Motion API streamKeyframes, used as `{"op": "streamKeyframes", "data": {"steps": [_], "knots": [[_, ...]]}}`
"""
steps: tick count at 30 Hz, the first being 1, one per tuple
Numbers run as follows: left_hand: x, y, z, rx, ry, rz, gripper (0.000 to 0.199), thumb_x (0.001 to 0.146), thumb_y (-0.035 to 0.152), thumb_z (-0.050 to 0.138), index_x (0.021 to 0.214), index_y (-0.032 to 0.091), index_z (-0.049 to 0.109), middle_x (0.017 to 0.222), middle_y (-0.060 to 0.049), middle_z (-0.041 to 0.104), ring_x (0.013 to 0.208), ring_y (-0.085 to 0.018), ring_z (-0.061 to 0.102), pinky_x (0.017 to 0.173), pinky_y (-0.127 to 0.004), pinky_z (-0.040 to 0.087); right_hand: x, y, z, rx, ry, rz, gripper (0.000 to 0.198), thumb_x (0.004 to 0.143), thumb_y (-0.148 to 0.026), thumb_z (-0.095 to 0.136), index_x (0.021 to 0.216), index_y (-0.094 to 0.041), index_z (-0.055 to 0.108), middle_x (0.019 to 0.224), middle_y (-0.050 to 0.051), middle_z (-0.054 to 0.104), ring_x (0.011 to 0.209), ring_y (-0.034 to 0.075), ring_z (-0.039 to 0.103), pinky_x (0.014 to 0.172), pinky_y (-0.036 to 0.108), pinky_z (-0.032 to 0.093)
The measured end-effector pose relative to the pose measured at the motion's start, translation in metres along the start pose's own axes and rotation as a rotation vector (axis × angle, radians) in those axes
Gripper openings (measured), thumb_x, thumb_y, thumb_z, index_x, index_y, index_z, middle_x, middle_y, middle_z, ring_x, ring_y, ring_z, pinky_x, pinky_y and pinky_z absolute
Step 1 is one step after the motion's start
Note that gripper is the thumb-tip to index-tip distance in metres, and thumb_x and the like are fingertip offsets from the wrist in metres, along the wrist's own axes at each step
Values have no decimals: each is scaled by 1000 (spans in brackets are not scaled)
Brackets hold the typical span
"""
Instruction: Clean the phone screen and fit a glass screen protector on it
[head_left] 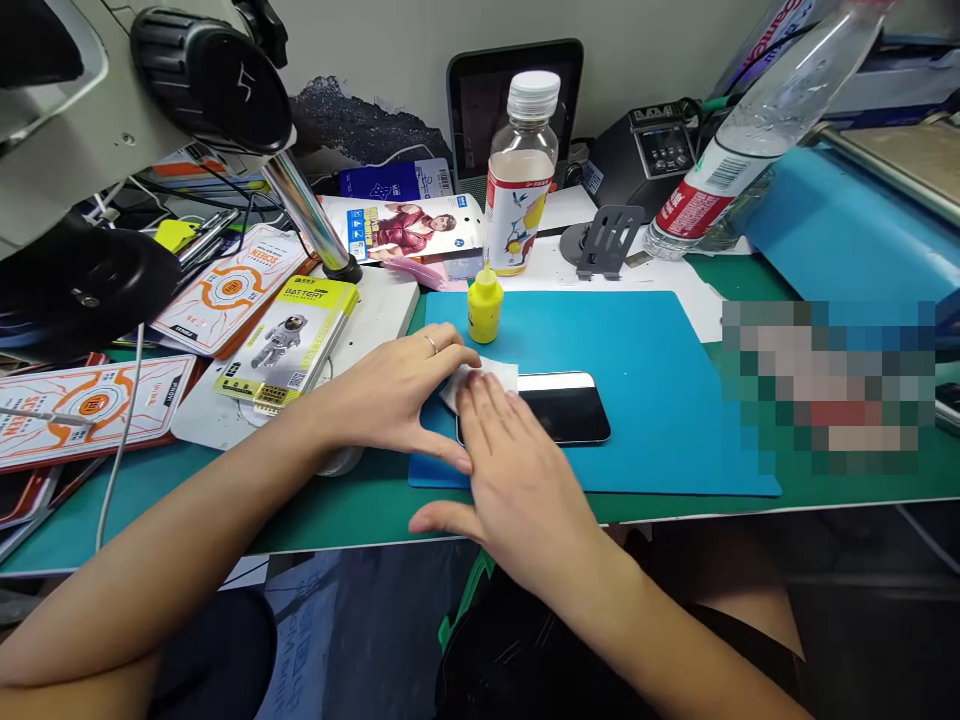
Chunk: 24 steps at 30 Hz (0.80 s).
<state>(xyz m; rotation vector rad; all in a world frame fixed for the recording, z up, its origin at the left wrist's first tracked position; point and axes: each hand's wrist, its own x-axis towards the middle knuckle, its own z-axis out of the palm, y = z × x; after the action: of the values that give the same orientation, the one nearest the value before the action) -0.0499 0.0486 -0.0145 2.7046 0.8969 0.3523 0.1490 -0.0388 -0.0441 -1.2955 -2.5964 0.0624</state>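
A black-screened smartphone (564, 408) lies face up on the blue mat (660, 390). My left hand (397, 390) bridges its left end, with curled fingers at the far edge and the thumb at the near edge. On the screen's left part, my right hand (517, 470) presses a white wipe (499, 372) down with its fingers together and its thumb out to the side. The fingers hide much of the wipe and that end of the phone. Just beyond the hands stands a small yellow dropper bottle (485, 308).
A microscope (210, 80) with a metal post overhangs the left side. Below it are a battery box (289, 335) and orange-white screen boxes (97, 405). A drink bottle (521, 190), a phone stand (609, 240) and a tilted water bottle (720, 180) stand behind the mat.
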Motion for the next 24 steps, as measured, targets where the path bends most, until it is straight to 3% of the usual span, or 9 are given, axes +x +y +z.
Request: {"op": "streamKeyframes", "data": {"steps": [5,11,14,18,21,24], "knots": [[0,0,2,1,-48,25,90,81,86,60,133,12,56,120,-16,61,109,-32,63,87,-42,53,-26,16,-8,-32,12,-87,117,86,-86,37,152,10,44,161,31,40,153,39,40,125,50,38],[3,3,4,23,-71,28,94,79,84,65,139,13,54,127,-19,63,117,-34,62,94,-45,54,-40,51,-18,-126,43,40,108,92,-78,39,152,12,43,161,35,39,150,43,43,120,57,42],[3,3,6,17,-40,66,97,79,84,65,144,13,50,135,-21,61,122,-35,60,101,-48,52,-27,42,-14,-95,38,63,115,89,-82,39,152,15,40,161,37,37,151,45,40,122,58,38],[4,4,8,-3,-6,109,100,80,80,69,150,13,44,141,-24,60,127,-38,59,106,-52,48,-11,13,-4,23,-6,-71,127,81,-90,38,154,13,37,164,34,33,155,42,34,126,53,34],[4,5,7,-20,-20,124,96,79,77,72,148,14,47,141,-23,61,130,-40,58,108,-54,46,-17,6,-4,45,-10,-167,123,83,-88,37,154,12,38,163,32,35,155,38,36,126,50,36],[4,5,7,-36,-27,129,93,79,77,72,146,15,49,141,-22,62,132,-39,58,110,-52,45,-35,21,-12,7,-14,-210,112,88,-83,42,151,9,46,160,31,42,152,38,42,123,50,40]]}}
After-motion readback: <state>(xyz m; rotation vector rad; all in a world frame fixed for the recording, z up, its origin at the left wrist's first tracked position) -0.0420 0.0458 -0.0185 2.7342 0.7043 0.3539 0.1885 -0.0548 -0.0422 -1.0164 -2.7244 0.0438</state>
